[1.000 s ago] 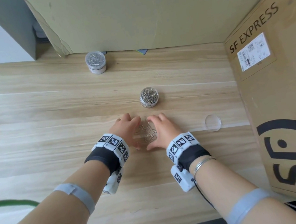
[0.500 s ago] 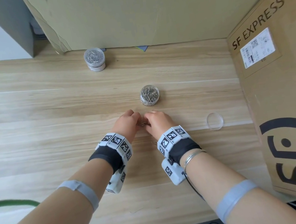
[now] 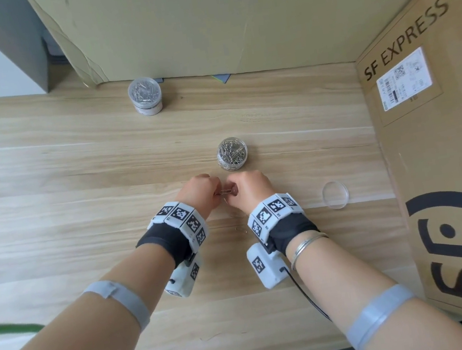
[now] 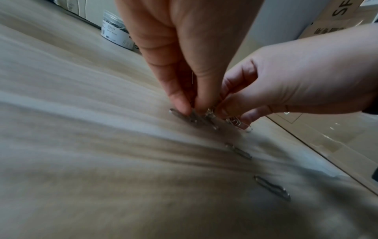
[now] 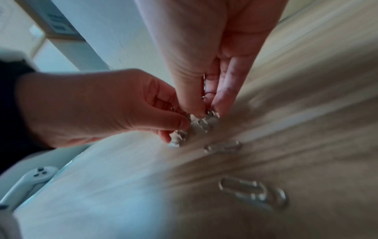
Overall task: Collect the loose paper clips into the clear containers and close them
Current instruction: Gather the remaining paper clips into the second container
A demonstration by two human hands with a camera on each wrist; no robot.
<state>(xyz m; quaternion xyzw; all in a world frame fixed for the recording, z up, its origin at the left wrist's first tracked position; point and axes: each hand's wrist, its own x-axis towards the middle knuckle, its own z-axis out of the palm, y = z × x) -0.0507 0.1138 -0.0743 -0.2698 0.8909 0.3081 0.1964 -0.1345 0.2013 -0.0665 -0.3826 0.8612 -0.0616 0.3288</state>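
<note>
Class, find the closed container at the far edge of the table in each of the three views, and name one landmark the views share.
Head: closed container upper left of centre, by the cardboard wall.
Left wrist: top left, behind the left hand.
Right wrist: not in it.
Shared landmark: the bunch of paper clips pinched between both hands.

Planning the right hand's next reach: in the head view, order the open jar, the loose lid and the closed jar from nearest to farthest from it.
1. Open jar, just ahead of the right hand.
2. Lid, off to its right.
3. Closed jar, far back left.
</note>
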